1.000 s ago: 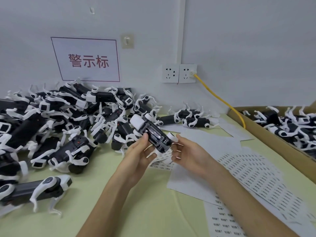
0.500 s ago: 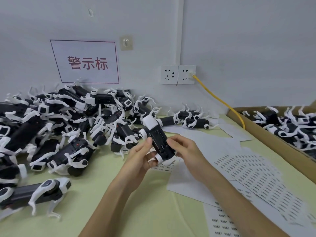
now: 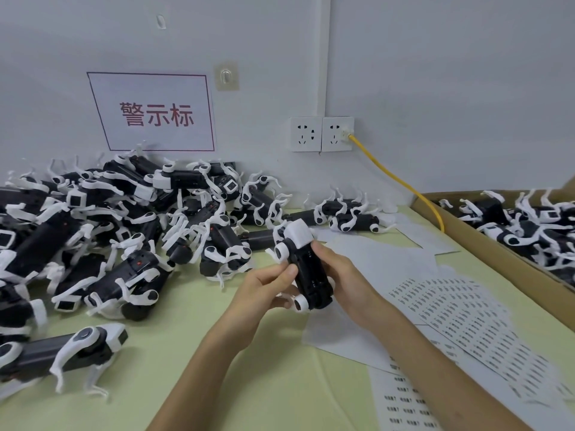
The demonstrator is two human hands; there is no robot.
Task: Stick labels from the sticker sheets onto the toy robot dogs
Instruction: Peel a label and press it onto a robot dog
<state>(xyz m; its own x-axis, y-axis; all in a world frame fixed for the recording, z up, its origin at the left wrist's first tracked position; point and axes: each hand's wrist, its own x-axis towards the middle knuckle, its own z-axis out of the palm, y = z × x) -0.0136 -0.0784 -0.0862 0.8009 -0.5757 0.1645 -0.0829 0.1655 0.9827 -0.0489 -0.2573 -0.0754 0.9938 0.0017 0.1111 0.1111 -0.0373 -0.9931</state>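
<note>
left hand (image 3: 267, 289) and right hand (image 3: 346, 275) both clasp one toy robot dog (image 3: 306, 270) over the tabletop's (image 3: 186, 371) middle; i'd brace it, then press the label flat.

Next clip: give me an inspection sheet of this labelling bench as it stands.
Surface: pale green table.
Job's things: one toy robot dog held above the table; sticker sheets lying flat to its right; pile of dogs at left.
Clutter: cardboard box at right, holding more dogs.
Hands: left hand and right hand both grip the held dog.
Cables: yellow cable plugged into the wall socket, running down towards the box's far corner.
Surroundings: white sign with red characters; wall hook.
</note>
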